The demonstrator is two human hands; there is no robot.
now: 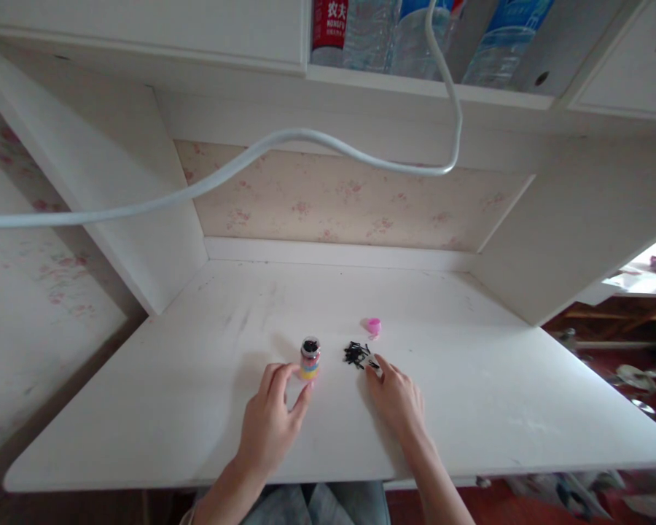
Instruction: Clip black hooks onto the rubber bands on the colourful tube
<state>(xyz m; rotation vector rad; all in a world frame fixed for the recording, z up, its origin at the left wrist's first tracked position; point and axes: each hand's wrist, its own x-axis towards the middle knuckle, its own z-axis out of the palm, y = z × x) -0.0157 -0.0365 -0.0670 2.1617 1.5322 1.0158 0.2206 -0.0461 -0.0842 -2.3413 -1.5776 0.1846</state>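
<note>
One jar (pixel 309 361), one pink cap (pixel 373 326) and many black pieces (pixel 355 354) occupy one white desk (pixel 481 408) before flowered wallpaper (pixel 350 200). Left hand's (pixel 267 423) fingers are parted, right hand's (pixel 398 399) nearly meet; their hold I cannot tell.

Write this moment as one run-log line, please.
left hand: at jar; right hand: at black pile; jar: upright, black pieces inside; pink cap: beyond pile

The left hand (pixel 267 419) lightly clasps the small jar (pixel 309 364) from its near left side, thumb and forefinger curved. Right of the jar, the right hand (pixel 398 397) reaches palm down, thumb and forefinger drawn close, its bare forearm (pixel 437 481) slanting forward.
</note>
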